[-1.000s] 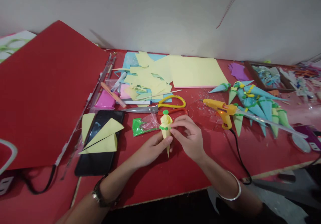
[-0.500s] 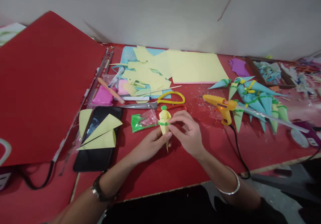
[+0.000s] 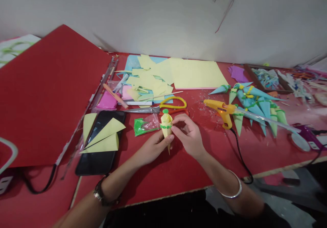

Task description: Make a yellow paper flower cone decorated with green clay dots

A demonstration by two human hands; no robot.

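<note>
A small yellow paper cone (image 3: 166, 132) points downward, with a row of green dots round its rim and a green blob at the top. My left hand (image 3: 154, 146) is closed round its lower part. At the cone's right rim, my right hand (image 3: 188, 132) has thumb and fingertips pinched against the edge. Just left of the cone lies a packet of green clay (image 3: 142, 126). Scissors (image 3: 155, 109) with yellow and red handles lie behind it. Yellow paper cones (image 3: 102, 142) rest on a black phone (image 3: 95, 165) at the left.
An orange glue gun (image 3: 222, 110) with a clear stick and black cord stands at the right. Behind it are several blue and green paper cones (image 3: 255, 108). Yellow sheets (image 3: 198, 74) and scraps lie at the back; a large red board (image 3: 51, 102) leans at left.
The view has shifted slightly, so the surroundings sit a little lower. The cone's top has tipped a little, showing more of its opening. Both hands keep nearly the same hold.
</note>
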